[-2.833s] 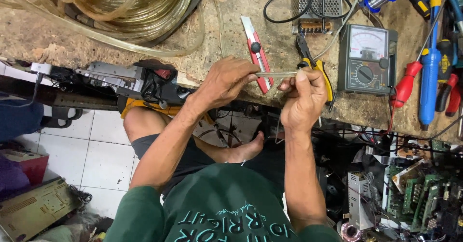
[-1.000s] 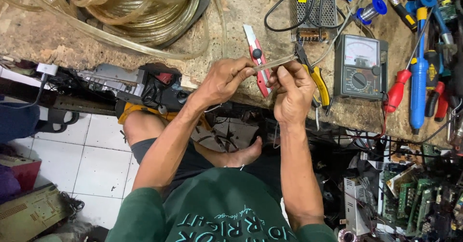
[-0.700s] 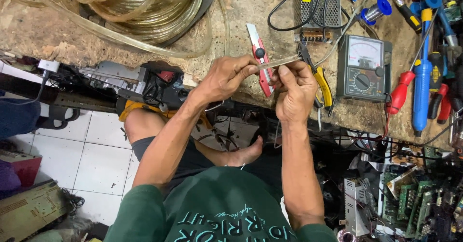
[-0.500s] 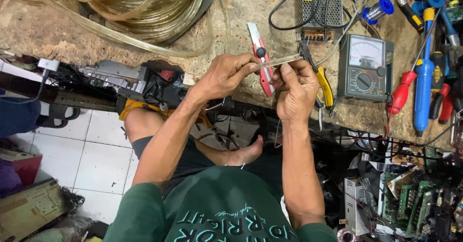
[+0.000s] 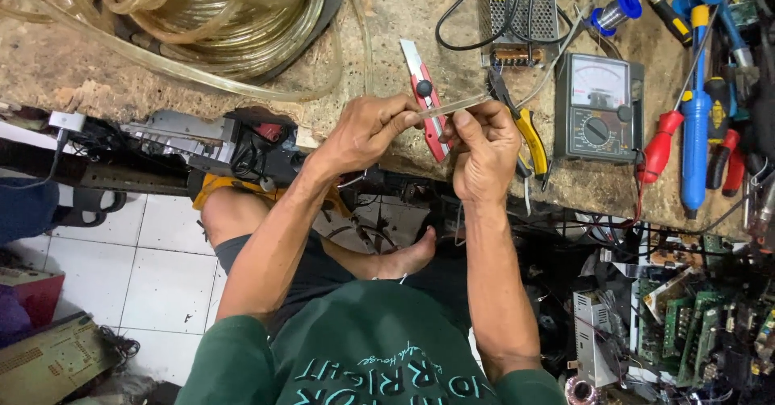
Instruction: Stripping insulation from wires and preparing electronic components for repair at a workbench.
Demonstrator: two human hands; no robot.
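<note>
Little changed since the earlier frame: both hands remain over the bench edge. Left hand pinches a short clear tube, still above the red knife; right hand grips its 3 o'clock end. Step, as judged: working the tube end. Next needs steady fingers. Meter at 3 o'clock.

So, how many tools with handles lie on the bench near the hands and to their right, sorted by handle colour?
Red: 3, the utility knife under the left hand, one screwdriver, one more handle
Yellow: 1, the pliers beside the right hand
Blue: 1, the long tool
Total: 5
Both hands pinch one short clear tube, not counted.
</note>
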